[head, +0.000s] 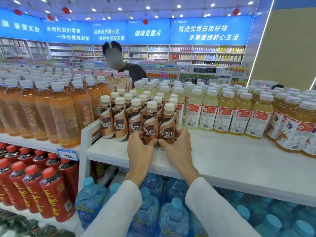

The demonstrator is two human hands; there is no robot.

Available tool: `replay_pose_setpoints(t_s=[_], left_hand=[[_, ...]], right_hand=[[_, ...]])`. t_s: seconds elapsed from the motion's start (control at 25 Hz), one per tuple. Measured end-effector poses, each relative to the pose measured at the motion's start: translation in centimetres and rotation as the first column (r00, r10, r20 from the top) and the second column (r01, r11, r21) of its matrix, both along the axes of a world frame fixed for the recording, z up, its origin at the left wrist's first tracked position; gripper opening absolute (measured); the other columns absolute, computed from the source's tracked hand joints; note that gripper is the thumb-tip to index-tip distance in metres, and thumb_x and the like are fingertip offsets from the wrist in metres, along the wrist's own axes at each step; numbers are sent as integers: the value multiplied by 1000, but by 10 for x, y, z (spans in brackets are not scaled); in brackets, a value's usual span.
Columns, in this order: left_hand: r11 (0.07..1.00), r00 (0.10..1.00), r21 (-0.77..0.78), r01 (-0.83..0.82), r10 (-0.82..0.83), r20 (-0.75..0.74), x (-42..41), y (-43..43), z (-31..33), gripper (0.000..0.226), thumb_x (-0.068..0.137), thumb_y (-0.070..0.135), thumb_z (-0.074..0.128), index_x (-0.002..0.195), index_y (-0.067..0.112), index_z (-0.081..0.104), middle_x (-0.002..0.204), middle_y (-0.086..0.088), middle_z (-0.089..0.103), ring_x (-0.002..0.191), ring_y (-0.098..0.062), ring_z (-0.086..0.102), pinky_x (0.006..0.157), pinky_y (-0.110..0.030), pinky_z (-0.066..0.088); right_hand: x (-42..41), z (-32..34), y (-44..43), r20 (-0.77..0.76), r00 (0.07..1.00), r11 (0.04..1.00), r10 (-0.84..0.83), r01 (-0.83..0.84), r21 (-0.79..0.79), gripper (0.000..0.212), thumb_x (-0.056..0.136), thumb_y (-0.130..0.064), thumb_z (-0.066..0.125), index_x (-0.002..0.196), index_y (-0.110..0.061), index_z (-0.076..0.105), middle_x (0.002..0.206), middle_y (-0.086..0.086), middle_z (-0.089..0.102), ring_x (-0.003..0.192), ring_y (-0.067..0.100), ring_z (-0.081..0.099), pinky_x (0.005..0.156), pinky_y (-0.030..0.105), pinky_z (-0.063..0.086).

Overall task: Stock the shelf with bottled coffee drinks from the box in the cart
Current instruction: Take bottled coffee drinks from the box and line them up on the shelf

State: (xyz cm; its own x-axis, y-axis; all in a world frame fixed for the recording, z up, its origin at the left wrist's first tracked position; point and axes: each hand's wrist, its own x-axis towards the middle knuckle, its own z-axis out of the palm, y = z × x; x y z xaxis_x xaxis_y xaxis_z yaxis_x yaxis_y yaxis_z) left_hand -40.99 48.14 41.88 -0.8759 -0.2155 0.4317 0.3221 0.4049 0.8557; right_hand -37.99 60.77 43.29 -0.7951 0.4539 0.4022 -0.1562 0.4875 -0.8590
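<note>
Several brown bottled coffee drinks with cream caps stand grouped on the white top shelf (222, 156). My left hand (139, 151) grips the base of one front coffee bottle (150, 124). My right hand (177, 147) grips the base of the front coffee bottle (167, 124) beside it. Both bottles stand upright on the shelf, close together, in front of the rest of the group (119, 120). The box and the cart are out of view.
Orange tea bottles (56, 113) fill the shelf to the left, pale yellow drinks (222, 113) the right. Red bottles (34, 183) and blue water jugs (171, 218) sit below. A price tag (68, 153) hangs on the left shelf edge. A person (130, 69) stands behind the display.
</note>
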Motion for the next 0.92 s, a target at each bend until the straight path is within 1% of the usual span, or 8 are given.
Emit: replay_pose_setpoints(t_s=[0.08, 0.28, 0.4, 0.56, 0.64, 0.76, 0.92], left_hand=[[1000, 1000, -5, -9, 9, -3, -2, 1, -1, 50, 81, 32, 85, 121, 18, 57, 112, 4, 57, 103, -15, 57, 85, -25, 43], [1000, 1000, -26, 4, -3, 14, -8, 1, 0, 51, 80, 34, 85, 119, 18, 56, 114, 0, 58, 103, -18, 59, 91, -36, 53], [1000, 1000, -22, -9, 9, 8, -9, 1, -2, 51, 79, 37, 86, 117, 20, 56, 113, 2, 60, 102, -15, 60, 89, -33, 52], [999, 999, -27, -36, 36, -2, -8, 1, -4, 49, 79, 39, 86, 114, 21, 57, 111, 3, 62, 98, -12, 58, 83, -25, 45], [999, 999, -38, -39, 39, -5, -8, 1, -4, 50, 79, 39, 86, 114, 20, 57, 110, 3, 61, 98, -13, 58, 83, -26, 44], [998, 999, -47, -35, 34, -10, -7, 1, -3, 50, 80, 39, 85, 116, 19, 57, 111, 3, 60, 99, -14, 58, 85, -29, 48], [998, 999, -51, -34, 33, -15, -5, 2, -3, 50, 81, 40, 84, 117, 20, 56, 111, 3, 60, 99, -15, 59, 88, -34, 53]], right_hand=[[-2, 0, 0, 2, 1000, 1000, -7, 7, 3, 58, 75, -33, 88, 108, -23, 42, 114, 0, 51, 98, 14, 59, 73, 18, 44], [-3, -1, -3, 6, 1000, 999, -12, 11, 43, 57, 81, -30, 84, 114, -19, 40, 116, 1, 46, 104, 18, 55, 82, 27, 48], [-2, 0, -4, 7, 1000, 999, -9, 9, 46, 57, 81, -29, 84, 116, -18, 40, 116, 0, 45, 106, 19, 54, 84, 28, 49], [0, 2, -5, 12, 1000, 999, -16, 15, 34, 59, 81, -29, 84, 120, -17, 40, 117, 0, 45, 108, 18, 54, 88, 30, 50], [0, 2, -7, 7, 1000, 999, -27, 27, 43, 59, 82, -30, 83, 119, -16, 40, 119, 2, 45, 110, 20, 54, 90, 33, 52], [0, 4, -8, 11, 999, 998, -37, 36, 61, 59, 83, -30, 82, 121, -14, 40, 122, 4, 45, 112, 24, 55, 93, 38, 53], [0, 2, -7, 13, 999, 998, -33, 32, 60, 62, 83, -32, 82, 124, -13, 39, 123, 5, 45, 113, 24, 55, 94, 38, 53]])
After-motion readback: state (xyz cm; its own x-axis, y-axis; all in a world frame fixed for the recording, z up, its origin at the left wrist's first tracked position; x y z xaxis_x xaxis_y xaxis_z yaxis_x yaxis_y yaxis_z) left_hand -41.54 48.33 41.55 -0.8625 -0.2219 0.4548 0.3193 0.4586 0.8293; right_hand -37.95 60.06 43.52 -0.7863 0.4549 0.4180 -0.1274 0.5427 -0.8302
